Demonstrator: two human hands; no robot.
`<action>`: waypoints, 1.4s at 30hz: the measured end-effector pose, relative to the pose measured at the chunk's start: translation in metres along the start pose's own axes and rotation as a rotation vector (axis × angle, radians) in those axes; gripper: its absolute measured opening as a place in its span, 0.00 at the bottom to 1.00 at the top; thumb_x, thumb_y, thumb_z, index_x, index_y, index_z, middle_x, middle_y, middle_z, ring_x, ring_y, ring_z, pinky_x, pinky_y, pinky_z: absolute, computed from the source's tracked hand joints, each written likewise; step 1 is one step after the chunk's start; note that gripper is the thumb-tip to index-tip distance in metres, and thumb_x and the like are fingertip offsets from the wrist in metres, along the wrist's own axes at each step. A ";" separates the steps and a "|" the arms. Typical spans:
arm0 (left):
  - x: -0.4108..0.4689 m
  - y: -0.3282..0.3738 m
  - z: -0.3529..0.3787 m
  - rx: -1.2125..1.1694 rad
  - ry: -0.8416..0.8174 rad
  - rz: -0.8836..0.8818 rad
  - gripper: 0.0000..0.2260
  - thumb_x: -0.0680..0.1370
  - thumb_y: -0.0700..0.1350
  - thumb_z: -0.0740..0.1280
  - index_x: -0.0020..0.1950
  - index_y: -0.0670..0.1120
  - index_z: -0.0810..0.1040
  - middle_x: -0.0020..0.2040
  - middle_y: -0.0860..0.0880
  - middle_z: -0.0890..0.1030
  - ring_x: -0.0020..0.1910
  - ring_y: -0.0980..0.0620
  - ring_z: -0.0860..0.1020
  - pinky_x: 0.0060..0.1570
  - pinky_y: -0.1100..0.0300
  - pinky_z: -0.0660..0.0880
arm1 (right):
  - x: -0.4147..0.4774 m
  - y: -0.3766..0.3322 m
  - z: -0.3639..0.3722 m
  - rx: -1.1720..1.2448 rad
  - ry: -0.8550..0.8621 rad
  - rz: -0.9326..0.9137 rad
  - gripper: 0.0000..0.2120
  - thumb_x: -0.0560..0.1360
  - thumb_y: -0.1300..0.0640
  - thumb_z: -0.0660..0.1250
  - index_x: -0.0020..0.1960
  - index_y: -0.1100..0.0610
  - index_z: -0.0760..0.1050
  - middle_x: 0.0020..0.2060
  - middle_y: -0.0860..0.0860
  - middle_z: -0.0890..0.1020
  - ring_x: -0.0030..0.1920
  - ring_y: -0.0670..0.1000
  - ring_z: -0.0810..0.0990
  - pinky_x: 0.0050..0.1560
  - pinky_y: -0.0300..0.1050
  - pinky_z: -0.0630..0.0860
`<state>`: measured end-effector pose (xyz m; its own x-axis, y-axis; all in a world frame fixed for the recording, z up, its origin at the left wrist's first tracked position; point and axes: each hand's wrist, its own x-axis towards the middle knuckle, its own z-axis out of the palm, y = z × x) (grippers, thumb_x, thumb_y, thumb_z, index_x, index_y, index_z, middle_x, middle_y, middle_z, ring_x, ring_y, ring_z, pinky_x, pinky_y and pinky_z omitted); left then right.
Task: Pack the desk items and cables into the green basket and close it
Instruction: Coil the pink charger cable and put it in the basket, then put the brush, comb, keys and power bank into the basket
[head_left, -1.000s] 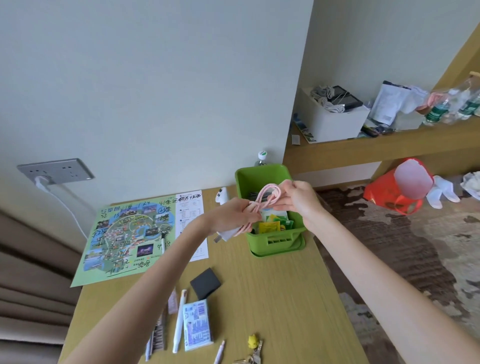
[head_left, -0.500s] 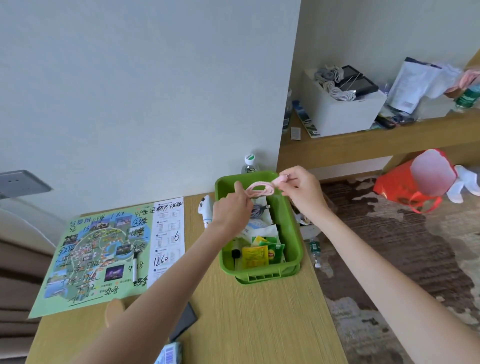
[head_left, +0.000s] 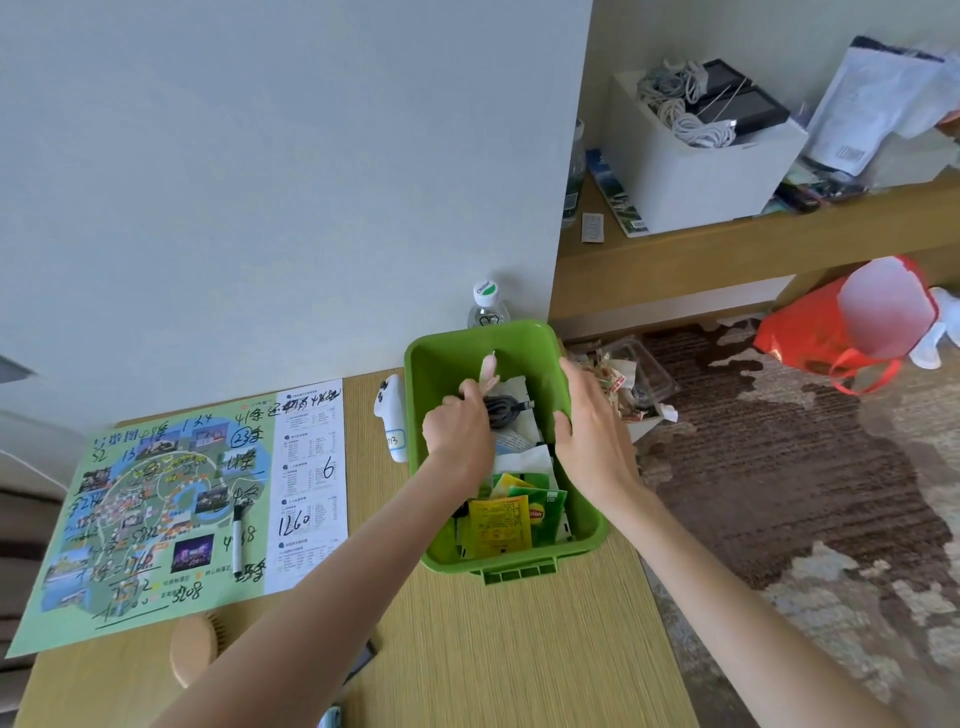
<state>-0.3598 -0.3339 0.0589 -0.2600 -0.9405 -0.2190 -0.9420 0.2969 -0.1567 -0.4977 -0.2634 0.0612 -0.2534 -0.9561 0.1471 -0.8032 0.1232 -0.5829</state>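
The green basket (head_left: 582, 525) stands open on the wooden counter (head_left: 519, 649), close to the counter's right edge and near the wall. Both hands reach into it from the near side.

The left hand (head_left: 457, 431) is inside the basket's far half, curled into a loose fist around the pink cable (head_left: 488, 370). One end of the cable sticks up past the knuckles toward the basket's back wall, and the rest is hidden under the hand. Just to the right of this hand, touching its fingers, lies a coiled black cable (head_left: 506, 408) on top of some white papers (head_left: 524, 457).

The right hand (head_left: 589, 431) rests along the basket's right wall, fingers spread and mostly straight, palm down over the rim. It holds nothing that can be seen; whether its fingertips press on the contents cannot be told.

In the near half of the basket, below both wrists, lie a yellow packet (head_left: 498, 527) and a green tea packet (head_left: 543, 512), side by side and overlapping.

Outside the basket, just beside its left wall, a small white device (head_left: 393, 421) lies on the counter. Further left a large printed map (head_left: 156, 509) is spread flat with a marker pen (head_left: 237, 538) lying on it. A water bottle (head_left: 487, 304) stands behind the basket against the wall.
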 end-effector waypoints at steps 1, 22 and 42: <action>0.000 0.002 0.002 0.052 -0.016 0.032 0.18 0.80 0.46 0.62 0.66 0.41 0.63 0.52 0.46 0.78 0.42 0.50 0.77 0.33 0.59 0.67 | 0.000 -0.001 0.000 -0.005 0.002 0.000 0.30 0.77 0.66 0.64 0.76 0.58 0.59 0.71 0.53 0.69 0.59 0.54 0.79 0.49 0.41 0.76; -0.115 -0.094 -0.029 -0.616 0.341 0.111 0.08 0.81 0.47 0.60 0.56 0.49 0.77 0.50 0.52 0.79 0.44 0.50 0.79 0.40 0.52 0.77 | -0.072 -0.047 -0.026 -0.277 -0.037 -0.163 0.21 0.76 0.61 0.65 0.69 0.62 0.68 0.68 0.56 0.70 0.67 0.55 0.71 0.65 0.49 0.70; -0.309 -0.172 0.163 -0.416 -0.078 -0.091 0.32 0.71 0.66 0.67 0.68 0.49 0.67 0.73 0.45 0.60 0.67 0.43 0.65 0.55 0.47 0.76 | -0.298 -0.091 0.090 -0.095 -0.567 -0.338 0.06 0.77 0.62 0.65 0.52 0.54 0.77 0.50 0.45 0.75 0.47 0.45 0.76 0.38 0.34 0.68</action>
<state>-0.0828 -0.0670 -0.0032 -0.1706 -0.9396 -0.2968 -0.9697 0.1066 0.2198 -0.3004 -0.0141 -0.0010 0.3225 -0.9347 -0.1492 -0.8392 -0.2095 -0.5019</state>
